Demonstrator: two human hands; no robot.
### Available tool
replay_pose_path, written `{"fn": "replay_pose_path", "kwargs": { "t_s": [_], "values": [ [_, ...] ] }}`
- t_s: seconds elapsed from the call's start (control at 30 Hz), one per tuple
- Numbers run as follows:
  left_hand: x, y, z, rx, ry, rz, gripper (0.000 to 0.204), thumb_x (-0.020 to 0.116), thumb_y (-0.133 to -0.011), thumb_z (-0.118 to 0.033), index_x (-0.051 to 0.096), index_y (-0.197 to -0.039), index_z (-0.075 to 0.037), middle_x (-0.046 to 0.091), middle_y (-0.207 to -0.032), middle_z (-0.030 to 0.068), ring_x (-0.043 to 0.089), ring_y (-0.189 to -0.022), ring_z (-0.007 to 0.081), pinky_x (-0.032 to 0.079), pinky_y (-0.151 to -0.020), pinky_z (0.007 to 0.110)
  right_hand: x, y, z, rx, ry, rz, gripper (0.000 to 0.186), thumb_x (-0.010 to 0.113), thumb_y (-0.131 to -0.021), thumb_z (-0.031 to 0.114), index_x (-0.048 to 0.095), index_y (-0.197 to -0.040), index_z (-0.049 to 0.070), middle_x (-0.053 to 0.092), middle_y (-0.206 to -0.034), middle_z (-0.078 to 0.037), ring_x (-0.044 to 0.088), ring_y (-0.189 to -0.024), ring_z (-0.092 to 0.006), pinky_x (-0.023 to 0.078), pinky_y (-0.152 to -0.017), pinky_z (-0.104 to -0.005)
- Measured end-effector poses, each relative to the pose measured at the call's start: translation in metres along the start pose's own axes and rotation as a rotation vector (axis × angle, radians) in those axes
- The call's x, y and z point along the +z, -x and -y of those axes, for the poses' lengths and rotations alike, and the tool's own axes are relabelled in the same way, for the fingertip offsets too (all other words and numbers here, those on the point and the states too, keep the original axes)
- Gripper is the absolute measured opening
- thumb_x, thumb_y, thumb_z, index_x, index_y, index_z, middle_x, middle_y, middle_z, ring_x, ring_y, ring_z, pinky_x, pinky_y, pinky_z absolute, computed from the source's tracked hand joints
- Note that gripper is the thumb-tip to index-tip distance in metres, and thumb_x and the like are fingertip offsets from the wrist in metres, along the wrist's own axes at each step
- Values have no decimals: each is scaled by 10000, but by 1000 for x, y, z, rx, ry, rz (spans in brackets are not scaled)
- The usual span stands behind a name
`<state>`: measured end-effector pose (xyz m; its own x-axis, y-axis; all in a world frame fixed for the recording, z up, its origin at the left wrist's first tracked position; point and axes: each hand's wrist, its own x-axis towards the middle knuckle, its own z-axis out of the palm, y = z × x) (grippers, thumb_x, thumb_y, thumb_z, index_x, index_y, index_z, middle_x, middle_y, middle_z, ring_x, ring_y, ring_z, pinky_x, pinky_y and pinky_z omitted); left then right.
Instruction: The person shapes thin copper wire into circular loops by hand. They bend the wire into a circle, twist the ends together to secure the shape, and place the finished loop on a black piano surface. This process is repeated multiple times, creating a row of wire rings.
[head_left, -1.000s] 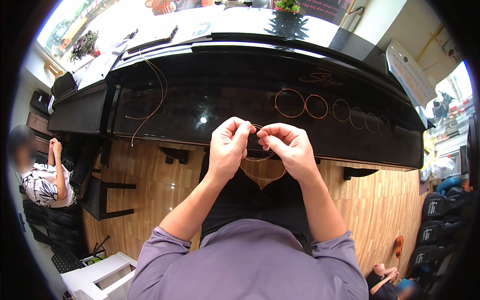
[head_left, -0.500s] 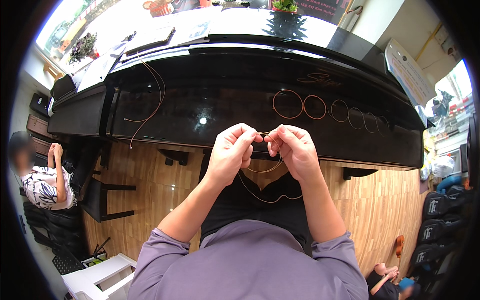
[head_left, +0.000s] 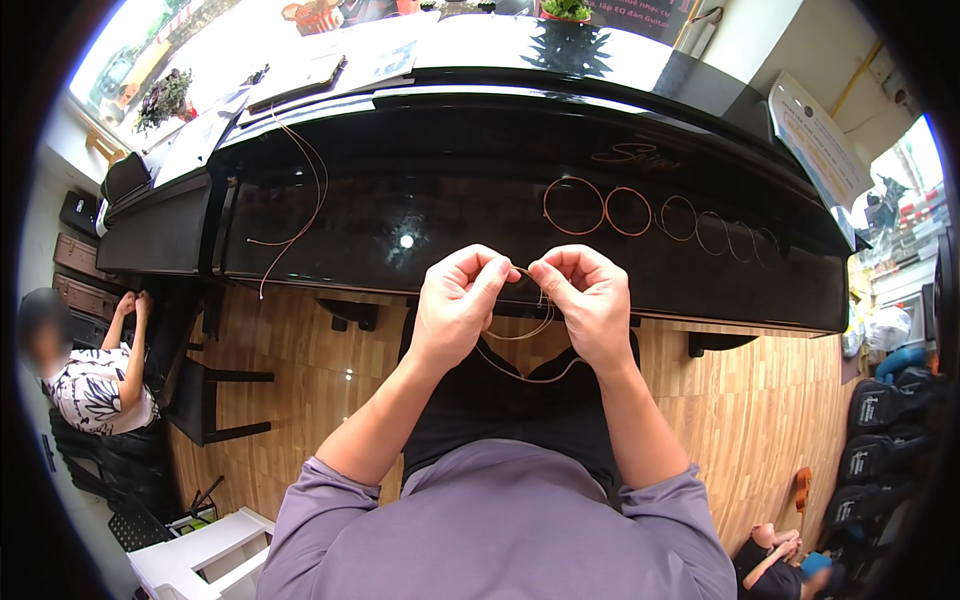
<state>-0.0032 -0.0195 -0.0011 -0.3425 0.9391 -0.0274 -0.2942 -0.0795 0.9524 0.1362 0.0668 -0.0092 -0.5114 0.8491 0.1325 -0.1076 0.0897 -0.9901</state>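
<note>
the left hand (head_left: pixel 457 303) and right hand (head_left: pixel 590 303), equally near, pinch a thin wire (head_left: pixel 524 337) crosswise between them, loops drooping bodyward past the front edge of the black piano (head_left: pixel 440 190).

A thin, pale golden wire (head_left: pixel 516 338) was bent into loose, uneven loops, held up between the left hand (head_left: pixel 458 300) and the right hand (head_left: pixel 590 300). Its top was pinched in the fingertips of both, a short stretch bridging the small gap. Below, one curve sagged between the hands; another hung lower, its right side kinking upward near the right wrist.
</note>
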Motion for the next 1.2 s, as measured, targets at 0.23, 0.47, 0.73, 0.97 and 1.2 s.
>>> {"fn": "replay_pose_path", "kwargs": {
  "t_s": [0.23, 0.47, 0.73, 0.97, 1.2],
  "values": [
    [7, 0, 6, 150, -187, -68, 174, 550, -957, -154, 610, -864, -20, 440, -570, -84, 313, -449, -27, 223, -394, 160, 1, 4, 13, 102, -59, 40, 134, 633, -899, 103, 663, -935, -23, 669, -769, -40, 625, -707, -73, 522, -674, -208],
    [8, 2, 4, 186, -255, -95, 178, 563, -952, -158, 612, -852, -19, 474, -588, -80, 329, -469, -31, 230, -413, 159, 0, 5, 14, 13, 119, 156, 122, 657, -853, 51, 682, -953, -13, 681, -825, -48, 613, -747, -63, 481, -651, -208],
    [0, -1, 0, 55, -152, -20, 175, 560, -951, -156, 625, -871, -15, 538, -636, -61, 381, -510, -28, 288, -445, 165, -21, -11, 5, 296, -406, 408, 240, 623, -901, 81, 631, -1103, -48, 679, -825, -96, 643, -734, -130, 530, -702, -249],
    [-7, -4, 4, -118, 152, 53, 177, 536, -970, -194, 580, -900, -38, 358, -533, -89, 250, -427, -14, 220, -386, 176, -22, -8, -2, 240, -826, 429, 423, 526, -885, -8, 473, -1305, -31, 667, -899, -150, 653, -812, -179, 534, -788, -315],
    [-8, -6, 4, -111, 174, -5, 178, 526, -974, -186, 573, -901, -31, 348, -523, -83, 246, -419, -11, 225, -379, 177, -3, 8, 10, -359, 335, 184, 494, 690, -748, 11, 549, -1220, 51, 661, -923, -63, 619, -796, -152, 471, -772, -310]
  ]
}}
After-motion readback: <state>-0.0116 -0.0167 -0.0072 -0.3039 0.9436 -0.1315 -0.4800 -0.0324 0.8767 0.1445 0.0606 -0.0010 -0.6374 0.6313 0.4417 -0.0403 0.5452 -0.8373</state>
